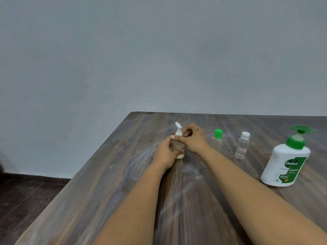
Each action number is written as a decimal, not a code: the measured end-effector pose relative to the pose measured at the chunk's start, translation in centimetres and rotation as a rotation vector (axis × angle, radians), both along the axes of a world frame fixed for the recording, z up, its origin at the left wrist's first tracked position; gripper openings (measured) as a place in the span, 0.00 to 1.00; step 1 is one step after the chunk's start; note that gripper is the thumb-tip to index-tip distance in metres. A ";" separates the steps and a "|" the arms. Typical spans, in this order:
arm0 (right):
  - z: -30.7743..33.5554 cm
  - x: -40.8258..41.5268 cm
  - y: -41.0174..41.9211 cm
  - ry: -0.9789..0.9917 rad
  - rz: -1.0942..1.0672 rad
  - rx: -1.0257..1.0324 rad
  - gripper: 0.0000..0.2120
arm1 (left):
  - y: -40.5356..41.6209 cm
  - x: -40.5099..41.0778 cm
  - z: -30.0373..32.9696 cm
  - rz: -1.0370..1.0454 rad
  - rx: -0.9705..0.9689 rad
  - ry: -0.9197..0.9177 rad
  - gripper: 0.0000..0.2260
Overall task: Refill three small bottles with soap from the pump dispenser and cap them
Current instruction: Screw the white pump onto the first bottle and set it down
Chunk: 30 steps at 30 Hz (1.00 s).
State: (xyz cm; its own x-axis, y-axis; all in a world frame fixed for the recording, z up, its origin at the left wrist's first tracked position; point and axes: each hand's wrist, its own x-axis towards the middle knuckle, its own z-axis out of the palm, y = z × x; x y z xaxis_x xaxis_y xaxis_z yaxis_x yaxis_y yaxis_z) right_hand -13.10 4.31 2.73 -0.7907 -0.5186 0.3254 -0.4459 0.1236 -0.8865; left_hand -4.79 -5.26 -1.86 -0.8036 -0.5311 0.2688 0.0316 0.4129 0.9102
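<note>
Fingers of the left hand (166, 153) curl round a small clear plastic bottle with a white flip-top cap (179, 144), standing on the dark wood-grain table (106, 191), while the right hand (193, 138) pinches at its cap. Right of them stand a clear bottle with a green cap (217, 139) and a clear bottle with a white cap and red-edged label (242, 145), near each other. Farthest right stands the white pump dispenser with a green pump head (286, 161).

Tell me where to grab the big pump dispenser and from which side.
Grip the pump dispenser around its wide white body, below the green collar, coming from its left, the side facing the small bottles. It stands upright, and the pump head on top would probably sink if squeezed.
</note>
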 end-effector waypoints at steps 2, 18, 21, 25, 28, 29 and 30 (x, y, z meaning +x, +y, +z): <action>0.1 -0.1 0.1 -0.013 0.064 0.063 0.17 | 0.0 0.0 0.0 -0.010 -0.006 -0.010 0.18; -0.3 -0.2 0.1 0.024 0.060 0.068 0.18 | -0.3 -0.2 0.0 0.015 -0.125 -0.052 0.20; -0.7 -0.4 0.2 0.044 0.031 0.109 0.18 | -0.1 -0.1 0.2 -0.001 -0.139 -0.064 0.22; -1.0 0.3 -0.5 0.113 -0.103 0.073 0.15 | 0.4 -0.1 0.6 0.030 -0.218 -0.108 0.20; -1.0 0.7 -0.6 0.094 -0.134 0.050 0.15 | 0.8 0.0 1.0 0.046 -0.228 -0.153 0.18; -0.9 0.8 -0.4 0.078 -0.125 0.043 0.16 | 1.0 0.0 1.0 0.051 -0.224 -0.160 0.18; -0.8 0.9 -0.3 0.063 -0.116 0.038 0.18 | 1.2 0.0 1.1 0.054 -0.210 -0.161 0.17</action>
